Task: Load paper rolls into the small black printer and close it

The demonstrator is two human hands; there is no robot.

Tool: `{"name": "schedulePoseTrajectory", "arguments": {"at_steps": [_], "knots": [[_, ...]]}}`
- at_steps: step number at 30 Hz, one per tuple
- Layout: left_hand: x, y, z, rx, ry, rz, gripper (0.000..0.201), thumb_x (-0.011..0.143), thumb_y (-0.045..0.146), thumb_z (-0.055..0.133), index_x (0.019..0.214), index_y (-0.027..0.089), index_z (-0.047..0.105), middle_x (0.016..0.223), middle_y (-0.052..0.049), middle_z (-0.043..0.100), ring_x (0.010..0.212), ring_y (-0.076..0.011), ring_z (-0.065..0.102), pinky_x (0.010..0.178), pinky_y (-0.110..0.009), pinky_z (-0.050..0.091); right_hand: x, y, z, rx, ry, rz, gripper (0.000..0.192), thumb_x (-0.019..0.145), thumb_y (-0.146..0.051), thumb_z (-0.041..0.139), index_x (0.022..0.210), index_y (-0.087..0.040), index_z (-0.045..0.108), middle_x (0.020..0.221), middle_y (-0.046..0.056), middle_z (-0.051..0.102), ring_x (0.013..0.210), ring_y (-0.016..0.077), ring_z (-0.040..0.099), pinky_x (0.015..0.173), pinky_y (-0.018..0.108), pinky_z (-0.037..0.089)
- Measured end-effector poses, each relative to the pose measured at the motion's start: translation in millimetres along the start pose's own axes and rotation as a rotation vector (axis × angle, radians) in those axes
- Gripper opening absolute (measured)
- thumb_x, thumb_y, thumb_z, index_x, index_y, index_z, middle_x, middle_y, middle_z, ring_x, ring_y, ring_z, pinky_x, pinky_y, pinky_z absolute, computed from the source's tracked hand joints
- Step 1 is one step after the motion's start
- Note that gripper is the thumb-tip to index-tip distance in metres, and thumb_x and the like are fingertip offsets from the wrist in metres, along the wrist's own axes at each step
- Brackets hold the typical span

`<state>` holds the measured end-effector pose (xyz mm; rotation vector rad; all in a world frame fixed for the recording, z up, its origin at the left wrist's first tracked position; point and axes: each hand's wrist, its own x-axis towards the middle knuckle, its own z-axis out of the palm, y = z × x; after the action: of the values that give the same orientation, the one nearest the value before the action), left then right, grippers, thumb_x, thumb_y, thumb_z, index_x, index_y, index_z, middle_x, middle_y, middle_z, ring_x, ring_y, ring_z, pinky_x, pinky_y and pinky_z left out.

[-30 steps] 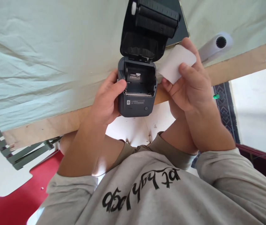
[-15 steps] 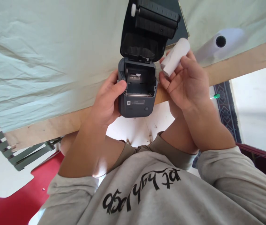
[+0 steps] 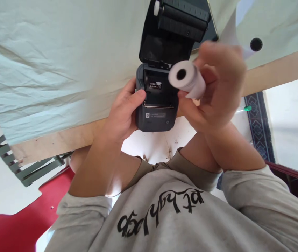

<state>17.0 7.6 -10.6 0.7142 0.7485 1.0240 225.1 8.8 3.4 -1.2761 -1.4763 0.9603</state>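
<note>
My left hand point(image 3: 124, 110) grips the left side of a dark grey label printer point(image 3: 156, 120), its thumb on the rim of the paper bay. The printer's black lid point(image 3: 164, 45) is swung up, and no roll lies in the bay. In my right hand point(image 3: 217, 87) is a white paper roll point(image 3: 191, 78), held at the bay's upper right. The roll's hollow end faces the printer and me, and a loose flap of paper hangs at its lower edge. My right fingers are closed around the roll and partly blurred.
A pale cloth point(image 3: 59, 70) covers the table, whose wooden edge point(image 3: 57, 138) runs below the printer. Behind my right hand stands a white cylindrical thing with a round black part point(image 3: 256, 44). A dark flat object point(image 3: 212, 28) lies behind the lid. A red chair point(image 3: 33, 213) is at lower left.
My right hand has turned the paper roll so its hollow end shows, and brought it left against the view of the bay. The printer has shifted slightly right in view.
</note>
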Motion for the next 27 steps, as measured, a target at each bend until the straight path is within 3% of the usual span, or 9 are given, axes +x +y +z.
{"name": "schedulePoseTrajectory", "arguments": {"at_steps": [3, 6, 9, 13, 16, 20, 23, 25, 27], "knots": [[0, 1, 1.2, 0.045, 0.038, 0.001, 0.034, 0.089, 0.045, 0.072, 0.112, 0.022, 0.066, 0.107, -0.003, 0.074, 0.119, -0.0315, 0.07, 0.088, -0.04, 0.064, 5, -8, 11, -0.199, -0.072, -0.242, 0.039, 0.084, -0.043, 0.07, 0.122, -0.039, 0.064, 0.132, -0.001, 0.062, 0.136, 0.0314, 0.053, 0.116, 0.052, 0.052], [-1, 2, 3.6, 0.059, 0.073, 0.003, 0.037, 0.086, 0.047, 0.075, 0.113, 0.023, 0.066, 0.11, -0.003, 0.074, 0.122, -0.0314, 0.068, 0.089, -0.038, 0.064, 8, -14, 19, -0.329, -0.061, -0.436, 0.031, 0.086, -0.021, 0.062, 0.112, -0.037, 0.063, 0.119, 0.0, 0.067, 0.118, 0.026, 0.062, 0.106, 0.047, 0.057], [-2, 2, 5.6, 0.051, 0.096, -0.012, 0.036, 0.086, 0.045, 0.074, 0.112, 0.022, 0.066, 0.113, -0.004, 0.073, 0.123, -0.0323, 0.068, 0.088, -0.038, 0.064, 9, -15, 21, -0.36, -0.063, -0.497, 0.028, 0.084, -0.013, 0.059, 0.104, -0.033, 0.061, 0.114, 0.001, 0.069, 0.11, 0.0255, 0.065, 0.096, 0.046, 0.058], [-3, 3, 6.6, 0.05, 0.102, -0.029, 0.038, 0.087, 0.046, 0.073, 0.115, 0.022, 0.064, 0.115, -0.005, 0.071, 0.122, -0.0325, 0.069, 0.087, -0.039, 0.064, 10, -12, 21, -0.374, -0.102, -0.45, 0.01, 0.089, -0.021, 0.059, 0.088, -0.03, 0.061, 0.106, 0.002, 0.071, 0.108, 0.0262, 0.067, 0.095, 0.048, 0.057], [-4, 5, 7.3, 0.051, 0.085, -0.028, 0.039, 0.087, 0.045, 0.073, 0.117, 0.022, 0.064, 0.115, -0.005, 0.072, 0.123, -0.0314, 0.068, 0.088, -0.038, 0.064, 7, -12, 20, -0.397, -0.052, -0.459, 0.009, 0.09, -0.028, 0.06, 0.082, -0.03, 0.062, 0.095, 0.004, 0.07, 0.102, 0.0274, 0.066, 0.094, 0.049, 0.056], [-3, 3, 4.7, 0.045, 0.047, 0.001, 0.034, 0.09, 0.049, 0.068, 0.111, 0.022, 0.065, 0.116, -0.005, 0.072, 0.124, -0.0304, 0.066, 0.09, -0.037, 0.062, 0, -14, 22, -0.346, -0.013, -0.702, 0.011, 0.083, -0.021, 0.064, 0.084, -0.031, 0.063, 0.088, -0.002, 0.069, 0.082, 0.0222, 0.066, 0.074, 0.043, 0.052], [0, -2, -2.7, 0.094, 0.003, 0.026, 0.046, 0.083, 0.056, 0.073, 0.115, 0.024, 0.064, 0.115, -0.004, 0.073, 0.121, -0.0289, 0.065, 0.088, -0.034, 0.06, -3, -10, 25, -0.381, -0.068, -0.867, 0.014, 0.082, -0.017, 0.065, 0.084, -0.029, 0.059, 0.082, -0.005, 0.069, 0.075, 0.0177, 0.066, 0.067, 0.04, 0.046], [1, -5, -7.3, 0.177, -0.011, 0.054, 0.057, 0.071, 0.051, 0.085, 0.119, 0.027, 0.064, 0.107, -0.001, 0.073, 0.11, -0.0255, 0.066, 0.08, -0.03, 0.058, -1, -4, 24, -0.403, -0.121, -0.902, 0.01, 0.084, -0.025, 0.067, 0.084, -0.028, 0.058, 0.08, -0.004, 0.068, 0.076, 0.0188, 0.067, 0.069, 0.041, 0.045], [0, -5, -9.2, 0.229, 0.026, 0.108, 0.06, 0.068, 0.043, 0.088, 0.121, 0.028, 0.065, 0.102, -0.001, 0.072, 0.094, -0.0221, 0.067, 0.071, -0.029, 0.056, 3, 2, 20, -0.308, -0.089, -0.915, 0.01, 0.088, -0.037, 0.064, 0.085, -0.029, 0.058, 0.076, -0.002, 0.064, 0.074, 0.0211, 0.065, 0.069, 0.043, 0.046]]}}
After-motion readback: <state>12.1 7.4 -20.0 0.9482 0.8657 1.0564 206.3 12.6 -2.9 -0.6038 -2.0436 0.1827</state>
